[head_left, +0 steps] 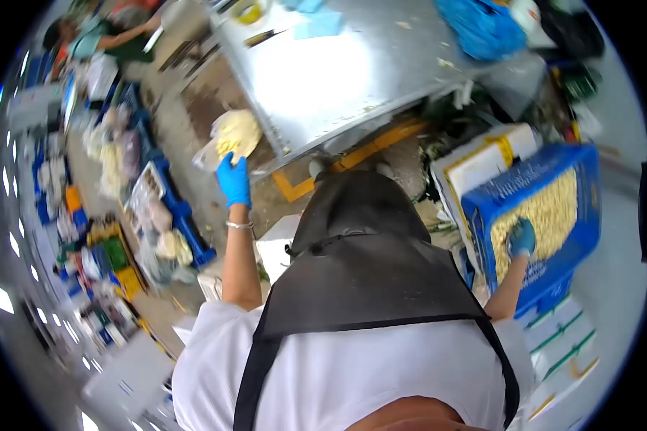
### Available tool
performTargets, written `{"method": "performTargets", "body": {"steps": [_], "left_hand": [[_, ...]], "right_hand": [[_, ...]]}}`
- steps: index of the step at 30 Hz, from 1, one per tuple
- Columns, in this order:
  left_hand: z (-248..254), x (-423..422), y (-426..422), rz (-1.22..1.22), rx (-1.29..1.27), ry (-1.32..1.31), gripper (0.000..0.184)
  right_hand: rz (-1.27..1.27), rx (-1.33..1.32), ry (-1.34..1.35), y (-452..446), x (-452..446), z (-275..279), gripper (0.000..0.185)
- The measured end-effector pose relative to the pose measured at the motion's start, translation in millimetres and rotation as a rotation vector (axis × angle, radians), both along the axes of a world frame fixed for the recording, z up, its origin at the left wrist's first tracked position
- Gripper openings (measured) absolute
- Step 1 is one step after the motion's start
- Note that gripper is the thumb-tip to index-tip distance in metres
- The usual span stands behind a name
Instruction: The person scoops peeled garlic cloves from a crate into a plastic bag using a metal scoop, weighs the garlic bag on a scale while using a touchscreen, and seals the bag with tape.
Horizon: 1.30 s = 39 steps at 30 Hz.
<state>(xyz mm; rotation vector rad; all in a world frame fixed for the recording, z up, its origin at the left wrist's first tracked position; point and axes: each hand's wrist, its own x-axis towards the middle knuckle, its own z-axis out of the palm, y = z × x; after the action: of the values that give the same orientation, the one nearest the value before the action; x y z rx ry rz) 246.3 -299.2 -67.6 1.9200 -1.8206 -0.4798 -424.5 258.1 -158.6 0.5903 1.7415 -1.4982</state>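
My left hand (234, 181), in a blue glove, pinches the near edge of a clear plastic bag (207, 155). Pale yellow pieces (239, 135) lie inside the bag, just beyond the fingertips. On the right, my right hand (522, 237), also gloved, reaches into a blue crate (586, 208) and touches the heap of pale pieces (558, 208) there. Its fingertips are hidden against the heap, so its grip cannot be made out.
A metal table (381, 79) stands ahead, bearing a knife (260, 38), yellow tape (246, 11) and a blue bag (482, 27). White foam boxes (485, 161) adjoin the crate. Bagged goods and blue crates (176, 205) line the left. Another person (90, 43) is at upper left.
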Motion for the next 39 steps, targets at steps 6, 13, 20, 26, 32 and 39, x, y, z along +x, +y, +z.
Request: {"method": "performTargets", "body": {"steps": [6, 13, 20, 26, 32, 39], "left_hand": [[-15, 58, 23, 0.232, 0.077, -0.035, 0.049], [-26, 102, -39, 0.570, -0.047, -0.246, 0.070], [-75, 172, -111, 0.431, 0.335, 0.472, 0.060], [-96, 174, -97, 0.433, 0.275, 1.110, 0.028], [-84, 177, -101, 0.516, 0.245, 1.027, 0.020], [-60, 165, -91, 0.456, 0.016, 0.302, 0.047]], "right_hand": [[0.222, -0.141, 0.386, -195, 90, 239, 0.027], [1.242, -0.542, -0.128, -455, 295, 231, 0.028], [1.392, -0.474, -1.027, -630, 591, 74, 0.026], [1.097, -0.490, -0.618, -713, 690, -44, 0.034], [1.900, -0.767, 0.165, -691, 649, 6, 0.040], [1.194, -0.332, -0.923, -611, 560, 55, 0.035]]}}
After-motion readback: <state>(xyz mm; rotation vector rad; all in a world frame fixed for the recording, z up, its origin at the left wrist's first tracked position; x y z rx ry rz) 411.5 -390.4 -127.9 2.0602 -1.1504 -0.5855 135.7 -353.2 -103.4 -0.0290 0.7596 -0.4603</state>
